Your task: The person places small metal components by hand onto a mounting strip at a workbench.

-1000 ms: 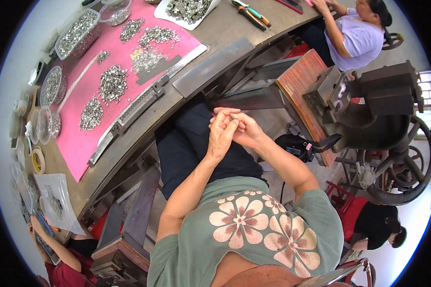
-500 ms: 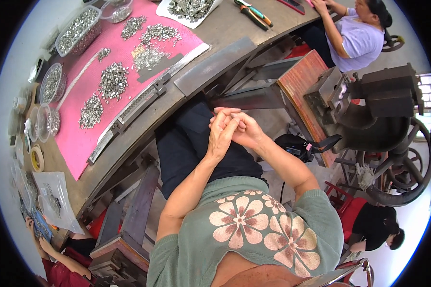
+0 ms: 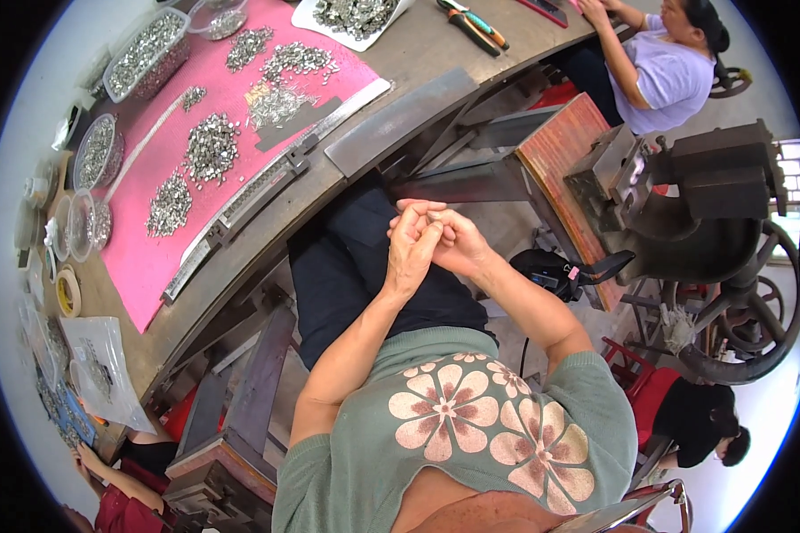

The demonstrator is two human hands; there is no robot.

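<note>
Over my lap, my left hand and my right hand are brought together, fingers curled against each other. Both are closed; whether anything small lies between them is hidden. To the left, past the bench edge, a pink mat carries several heaps of small shiny metal pieces. Along its near side runs a long metal rail fixture with clamp-like blocks. A flat steel plate lies to the right of the rail. My hands touch none of these.
Clear tubs of metal parts line the bench's far side, with a tape roll and plastic bag nearer. Pliers lie at the top. A hand press with a wheel stands right. Other people work around.
My hands keep the same joined pose. At the lower left, another person's hand has drawn back from the blue tray of parts. The view has shifted very slightly.
</note>
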